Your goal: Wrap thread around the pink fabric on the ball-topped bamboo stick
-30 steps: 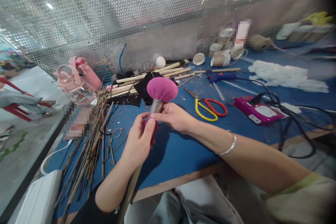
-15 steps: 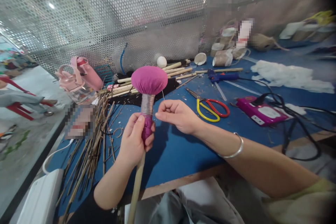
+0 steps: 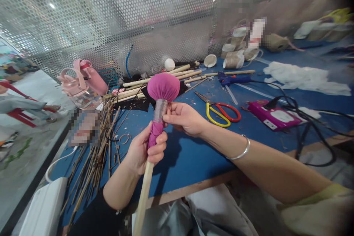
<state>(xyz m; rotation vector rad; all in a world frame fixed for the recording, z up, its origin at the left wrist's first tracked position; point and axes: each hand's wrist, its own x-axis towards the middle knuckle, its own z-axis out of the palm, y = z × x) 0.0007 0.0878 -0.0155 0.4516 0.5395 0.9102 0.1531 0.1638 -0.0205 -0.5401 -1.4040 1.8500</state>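
Observation:
My left hand (image 3: 139, 153) is wrapped round the upper end of a pale wooden stick (image 3: 143, 195), where magenta cloth (image 3: 156, 129) is bound on it. On top sits a rounded, cloth-covered magenta head (image 3: 163, 85), gathered at its neck. Silvery-grey thread (image 3: 159, 110) is wound in many turns round that neck. My right hand (image 3: 188, 119) is pinched closed at the right side of the winding, fingertips against it. The strand in its fingers is hardly visible now. Scissors (image 3: 218, 112) with one yellow and one red handle lie right of my right hand.
Dry twigs (image 3: 96, 162) lie at the left, near a white power bank (image 3: 44, 206) and a pink bottle (image 3: 92, 77). Behind are wooden sticks (image 3: 182, 73) and a blue glue gun (image 3: 235, 79). A magenta box (image 3: 273, 114) with black cables lies right.
The magenta head has tilted and shifted right and slightly down. My right hand, earlier just apart with a thin strand rising from its fingers, has come up against the winding.

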